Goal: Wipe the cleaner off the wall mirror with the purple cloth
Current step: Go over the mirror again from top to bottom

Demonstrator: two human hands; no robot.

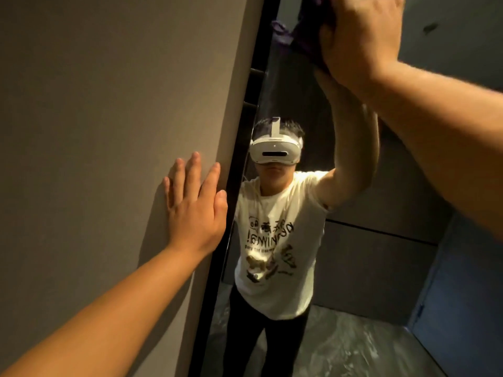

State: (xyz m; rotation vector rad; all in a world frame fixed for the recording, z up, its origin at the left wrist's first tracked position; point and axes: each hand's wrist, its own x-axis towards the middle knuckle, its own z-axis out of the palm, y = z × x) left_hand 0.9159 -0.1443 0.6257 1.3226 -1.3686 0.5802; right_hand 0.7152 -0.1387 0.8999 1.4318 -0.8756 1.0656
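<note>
— Purple cloth (304,36), where is it?
— High on the wall mirror (353,268), pressed under the right hand (362,36), fingers holding it.
— Left hand (196,210)?
— Flat on the wall (109,104), fingers wide.

Cloth (304,36): dark purple, plain, no pattern seen. Mirror frame (231,186): black. Wall (109,104) beside it: plain grey-beige. In the mirror glass (381,254): a white headset with a dark front slot; a cream T-shirt with black lettering and brown-black drawings; black trousers; a grey marbled floor with white veining; dark grey panels; a blue surface at far right.
</note>
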